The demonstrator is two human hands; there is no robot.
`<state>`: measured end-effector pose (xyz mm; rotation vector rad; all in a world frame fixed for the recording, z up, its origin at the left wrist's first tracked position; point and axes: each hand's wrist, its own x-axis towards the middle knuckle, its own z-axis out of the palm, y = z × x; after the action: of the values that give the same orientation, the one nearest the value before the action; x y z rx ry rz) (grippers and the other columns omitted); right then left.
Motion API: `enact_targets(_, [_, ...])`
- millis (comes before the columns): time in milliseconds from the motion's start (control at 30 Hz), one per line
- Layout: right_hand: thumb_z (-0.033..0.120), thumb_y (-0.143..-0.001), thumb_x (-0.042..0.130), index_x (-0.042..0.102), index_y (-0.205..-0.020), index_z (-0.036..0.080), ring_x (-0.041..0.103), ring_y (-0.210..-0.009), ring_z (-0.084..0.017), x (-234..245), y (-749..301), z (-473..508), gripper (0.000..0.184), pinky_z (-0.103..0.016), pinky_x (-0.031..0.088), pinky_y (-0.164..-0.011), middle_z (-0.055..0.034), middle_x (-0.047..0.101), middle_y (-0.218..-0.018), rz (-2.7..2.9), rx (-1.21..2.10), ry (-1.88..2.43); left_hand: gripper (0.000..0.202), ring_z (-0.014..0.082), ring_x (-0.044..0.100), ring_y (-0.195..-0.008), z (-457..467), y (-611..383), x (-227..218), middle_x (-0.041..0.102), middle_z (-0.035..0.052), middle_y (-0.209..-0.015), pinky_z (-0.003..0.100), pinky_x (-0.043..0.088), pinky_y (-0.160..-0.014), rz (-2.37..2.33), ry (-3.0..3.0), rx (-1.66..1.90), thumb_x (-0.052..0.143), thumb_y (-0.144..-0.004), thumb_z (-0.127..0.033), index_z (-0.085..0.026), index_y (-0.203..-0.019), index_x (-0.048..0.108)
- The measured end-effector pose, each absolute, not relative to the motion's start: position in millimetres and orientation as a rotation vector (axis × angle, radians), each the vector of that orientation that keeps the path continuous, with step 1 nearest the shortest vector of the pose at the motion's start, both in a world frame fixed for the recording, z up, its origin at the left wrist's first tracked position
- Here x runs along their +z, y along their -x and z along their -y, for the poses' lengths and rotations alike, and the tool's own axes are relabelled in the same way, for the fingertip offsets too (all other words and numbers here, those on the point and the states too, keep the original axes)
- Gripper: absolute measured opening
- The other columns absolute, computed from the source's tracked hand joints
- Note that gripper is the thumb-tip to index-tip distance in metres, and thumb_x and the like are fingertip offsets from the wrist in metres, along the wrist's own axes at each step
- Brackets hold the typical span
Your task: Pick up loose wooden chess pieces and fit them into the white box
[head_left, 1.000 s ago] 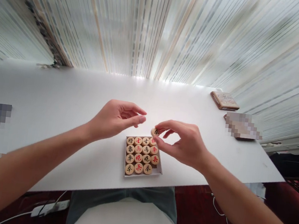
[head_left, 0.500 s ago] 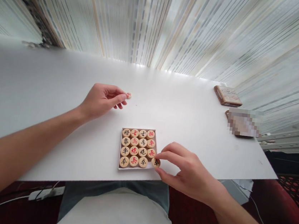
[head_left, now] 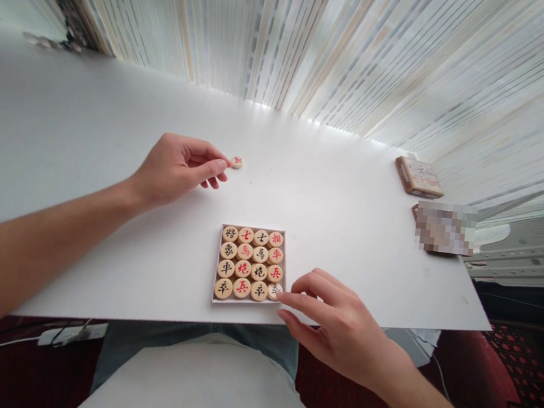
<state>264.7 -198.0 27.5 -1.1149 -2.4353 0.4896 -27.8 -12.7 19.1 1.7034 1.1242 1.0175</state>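
Note:
A small square tray (head_left: 218, 260) near the table's front edge holds several round wooden chess pieces with red or black characters. My right hand (head_left: 337, 323) rests at the tray's front right corner. Its fingertips touch a black-marked piece (head_left: 274, 290) lying in that corner, and the fingers are loosely spread. My left hand (head_left: 178, 167) lies on the table farther back and left. Its thumb and forefinger are pinched on a single red-marked piece (head_left: 237, 161) that sits on the table top.
The white table (head_left: 111, 146) runs back to a striped curtain. A brown box (head_left: 418, 177) and a blurred flat object (head_left: 444, 229) lie at the far right. A power strip and cable (head_left: 65, 336) lie on the floor under the table's left front.
My right hand carried the black piece from above the tray down into its front right corner. My left hand moved back and left and set a red piece on the table.

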Motion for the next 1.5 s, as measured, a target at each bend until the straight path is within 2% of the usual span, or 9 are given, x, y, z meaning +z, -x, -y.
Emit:
enact_targets(400, [0.019, -0.101, 0.061, 0.075, -0.111, 0.017, 0.059, -0.073, -0.021, 30.5, -259.7, 197.7, 0.017, -0.035, 0.051, -0.060, -0.0086, 0.069, -0.087, 2.548, 0.352, 1.101, 0.022, 0.0138, 0.071, -0.062, 8.9, 34.1, 21.8, 0.080, 0.0073, -0.079, 0.024, 0.059, -0.060, -1.137, -1.711, 1.048, 0.078, -0.087, -0.036, -0.015, -0.092, 0.083])
enact_targets(600, [0.014, -0.099, 0.065, 0.076, -0.113, 0.022, 0.068, -0.071, -0.017, 50.5, -272.6, 166.9, 0.019, -0.028, 0.056, -0.061, -0.0065, 0.072, -0.086, 2.278, 0.458, 1.064, 0.031, 0.0158, 0.074, -0.073, -18.1, 46.2, 37.0, 0.082, 0.0076, -0.087, 0.027, 0.061, -0.073, -1.304, -2.005, 1.035, 0.071, -0.091, -0.043, -0.016, -0.099, 0.083])
enact_targets(700, [0.020, -0.100, 0.066, 0.080, -0.103, 0.022, 0.065, -0.065, -0.014, 54.6, -270.7, 128.6, 0.014, -0.025, 0.047, -0.049, -0.0060, 0.074, -0.084, 2.196, 0.486, 1.090, 0.035, 0.0173, 0.073, -0.081, -34.9, 44.3, 37.4, 0.082, 0.0085, -0.101, 0.030, 0.060, -0.081, -1.432, -2.219, 0.869, 0.065, -0.092, -0.043, -0.018, -0.110, 0.081])
enact_targets(800, [0.031, -0.099, 0.068, 0.082, -0.091, 0.021, 0.060, -0.062, -0.015, 47.3, -261.3, 80.1, 0.019, -0.028, 0.048, -0.057, -0.0054, 0.076, -0.077, 2.034, 0.603, 1.152, 0.041, 0.0198, 0.073, -0.084, -44.2, 36.8, 22.9, 0.079, 0.0127, -0.113, 0.034, 0.059, -0.084, -1.422, -2.307, 0.716, 0.070, -0.087, -0.044, -0.016, -0.115, 0.080])
enact_targets(933, [0.042, -0.092, 0.072, 0.083, -0.092, 0.016, 0.064, -0.066, -0.017, 26.2, -242.6, 20.5, 0.028, -0.028, 0.047, -0.058, -0.0070, 0.078, -0.076, 1.760, 0.851, 1.298, 0.048, 0.0269, 0.073, -0.099, -44.2, 28.3, 1.1, 0.074, 0.0155, -0.120, 0.038, 0.058, -0.089, -1.406, -2.353, 0.626, 0.064, -0.093, -0.055, -0.016, -0.115, 0.080])
enact_targets(1167, [0.037, -0.087, 0.073, 0.082, -0.097, 0.014, 0.066, -0.069, -0.017, -9.7, -204.5, -25.2, 0.026, -0.028, 0.049, -0.064, -0.0069, 0.078, -0.078, 1.657, 0.943, 1.298, 0.036, 0.0238, 0.071, -0.097, -33.5, 22.5, -6.7, 0.074, 0.0105, -0.112, 0.035, 0.056, -0.083, -1.369, -2.394, 0.709, 0.057, -0.100, -0.049, -0.020, -0.106, 0.078])
enact_targets(1267, [0.045, -0.088, 0.075, 0.080, -0.100, 0.014, 0.063, -0.064, -0.015, -18.0, -197.7, -21.7, 0.034, -0.029, 0.049, -0.063, -0.0061, 0.077, -0.078, 1.606, 1.017, 1.256, 0.031, 0.0223, 0.071, -0.095, -28.2, 17.7, -11.6, 0.076, 0.0104, -0.111, 0.034, 0.056, -0.081, -1.299, -2.414, 0.799, 0.058, -0.101, -0.043, -0.018, -0.109, 0.074])
enact_targets(1400, [0.060, -0.088, 0.075, 0.078, -0.093, 0.014, 0.065, -0.059, -0.014, -19.0, -198.0, -4.9, 0.047, -0.028, 0.051, -0.058, -0.0081, 0.079, -0.078, 1.560, 1.225, 1.154, 0.019, 0.0190, 0.072, -0.093, -19.2, 11.5, -17.0, 0.078, 0.0063, -0.101, 0.032, 0.056, -0.087, -1.092, -2.464, 0.888, 0.064, -0.097, -0.029, -0.017, -0.108, 0.073])
enact_targets(1500, [0.060, -0.086, 0.079, 0.078, -0.089, 0.014, 0.068, -0.063, -0.015, -15.3, -198.6, 4.8, 0.047, -0.027, 0.054, -0.059, -0.0087, 0.080, -0.078, 1.470, 1.355, 1.113, 0.015, 0.0152, 0.071, -0.086, -11.8, 10.3, -14.9, 0.077, 0.0047, -0.092, 0.027, 0.056, -0.079, -0.872, -2.521, 1.079, 0.065, -0.097, -0.022, -0.014, -0.107, 0.073])
